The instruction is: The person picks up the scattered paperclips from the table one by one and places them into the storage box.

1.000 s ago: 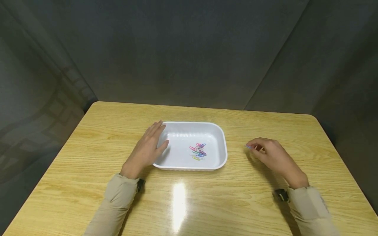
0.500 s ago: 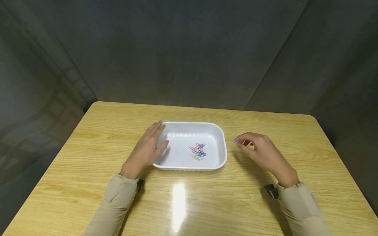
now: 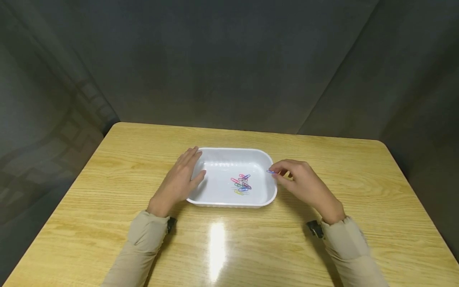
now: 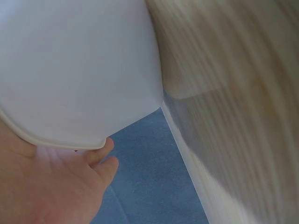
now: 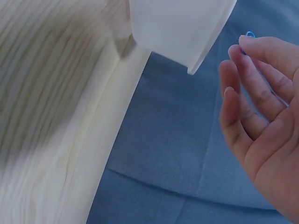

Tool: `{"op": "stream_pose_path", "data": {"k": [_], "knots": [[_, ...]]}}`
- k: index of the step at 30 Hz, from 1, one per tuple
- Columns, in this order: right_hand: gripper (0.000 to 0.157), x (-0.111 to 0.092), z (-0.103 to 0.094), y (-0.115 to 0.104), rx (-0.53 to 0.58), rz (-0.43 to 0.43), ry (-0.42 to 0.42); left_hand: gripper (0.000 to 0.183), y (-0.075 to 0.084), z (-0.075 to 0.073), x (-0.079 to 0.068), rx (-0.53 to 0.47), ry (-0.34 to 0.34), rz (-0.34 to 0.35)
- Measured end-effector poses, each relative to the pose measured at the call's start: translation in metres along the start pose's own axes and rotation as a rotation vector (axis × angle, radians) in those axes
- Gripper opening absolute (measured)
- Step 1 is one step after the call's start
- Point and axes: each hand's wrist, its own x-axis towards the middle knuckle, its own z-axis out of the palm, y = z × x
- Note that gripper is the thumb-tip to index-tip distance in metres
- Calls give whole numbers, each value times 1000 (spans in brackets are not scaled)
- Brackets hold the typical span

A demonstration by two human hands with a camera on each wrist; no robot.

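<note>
Between finger and thumb, my right hand [image 3: 305, 183] pinches a blue paper clip [image 3: 271, 172] just over the right rim of a white tray [image 3: 229, 205]. In the right wrist view a loop of the paper clip [image 5: 251, 34] sticks out past the thumb tip. Straight, spread fingers of my left hand [image 3: 176, 180] rest on the tray's left rim, the thumb reaching over the inside. The left wrist view has that hand [image 4: 56, 186] against the tray's outer wall [image 4: 84, 70]. Several coloured paper clips [image 3: 245, 185] lie in a loose pile on the tray floor, right of centre.
The tray stands on a wooden table [image 3: 272, 247] with rounded far corners. A dark curtain [image 3: 222, 71] hangs behind and at both sides of it. Glare lies on the wood in front of the tray.
My right hand has moved left with the blue paper clip, from the table on the right to the tray's right rim. The left hand, tray and piled clips have stayed put.
</note>
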Motion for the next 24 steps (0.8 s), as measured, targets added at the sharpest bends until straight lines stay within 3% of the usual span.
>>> {"op": "stream_pose_path", "data": {"k": [24], "knots": [[12,25,55,-20,108,-48,-99,61,0,0,1,-12,-8,-8]]}}
